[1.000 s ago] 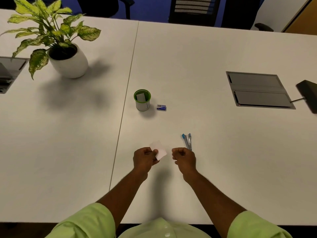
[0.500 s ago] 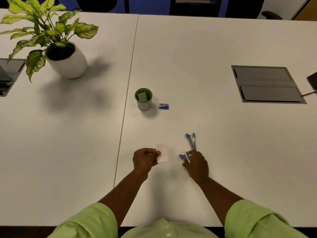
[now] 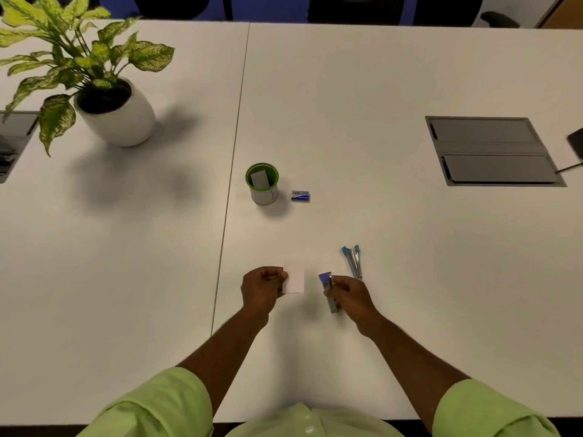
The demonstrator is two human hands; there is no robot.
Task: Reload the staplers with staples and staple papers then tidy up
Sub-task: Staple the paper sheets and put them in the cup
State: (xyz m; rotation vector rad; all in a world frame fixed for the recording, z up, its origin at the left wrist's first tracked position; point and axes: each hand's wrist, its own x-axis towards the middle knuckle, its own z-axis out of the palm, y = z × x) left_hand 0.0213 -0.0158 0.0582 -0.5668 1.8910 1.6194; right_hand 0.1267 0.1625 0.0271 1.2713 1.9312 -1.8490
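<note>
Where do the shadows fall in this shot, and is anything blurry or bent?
Head view: the plant throws a soft shadow to its right on the table; the cup shades a small patch below it. The stapler in the right hand is motion-blurred, and the paper in the left hand nearly blends into the tabletop. The wide lens bows the table's far edge.

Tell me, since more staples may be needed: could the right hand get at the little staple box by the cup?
Probably not yet: the table between the right hand and the staple box is bare, but it is gripping a stapler.
</note>
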